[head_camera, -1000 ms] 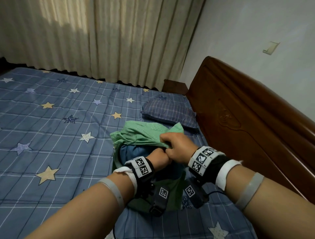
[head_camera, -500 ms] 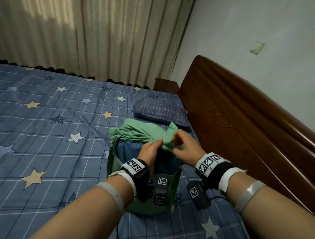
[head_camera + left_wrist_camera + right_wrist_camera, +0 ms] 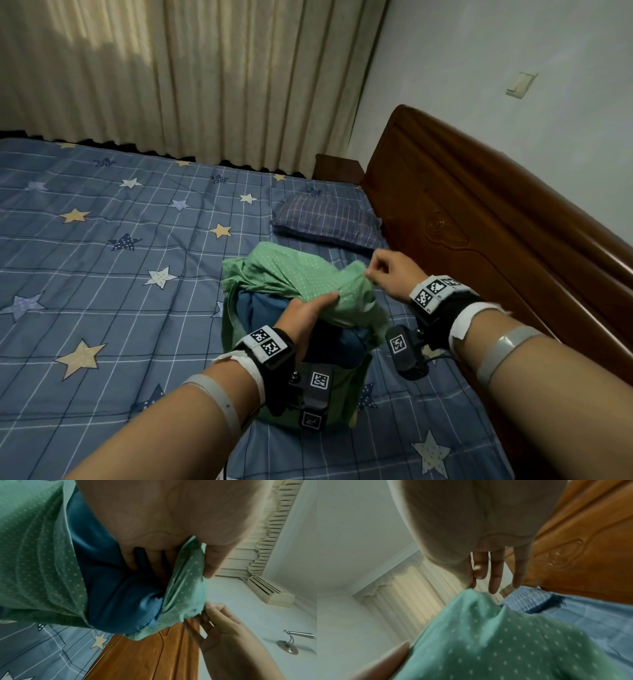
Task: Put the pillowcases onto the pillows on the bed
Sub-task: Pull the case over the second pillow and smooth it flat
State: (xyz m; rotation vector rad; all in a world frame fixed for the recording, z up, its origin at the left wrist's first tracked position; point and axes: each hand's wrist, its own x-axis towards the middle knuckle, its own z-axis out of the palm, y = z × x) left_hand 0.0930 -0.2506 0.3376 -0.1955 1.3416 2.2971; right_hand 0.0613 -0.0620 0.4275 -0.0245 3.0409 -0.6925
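- We see the bed [image 3: 102,274] spread out to the left of both hands, under them.
- The headboard [image 3: 479,212] runs beside the right hand [image 3: 394,274].
- A checked pillow [image 3: 329,222] lies beyond the hands.
- The blue pillow [image 3: 260,308], half inside the green pillowcase [image 3: 301,274], sits under the left hand [image 3: 305,315].
- Left hand grips the pillowcase's bunched cloth; right hand pinches its edge.

Pillowcase [image 3: 308,277] over pillow [image 3: 260,308]; second pillow [image 3: 329,222] behind, by headboard [image 3: 479,219].

The pillowcase [image 3: 305,274] is green with small white dots; the pillow [image 3: 263,308] inside it is plain dark blue. The bed [image 3: 102,260] sheet is blue-checked with stars. The far pillow [image 3: 329,222] looks purplish plaid.
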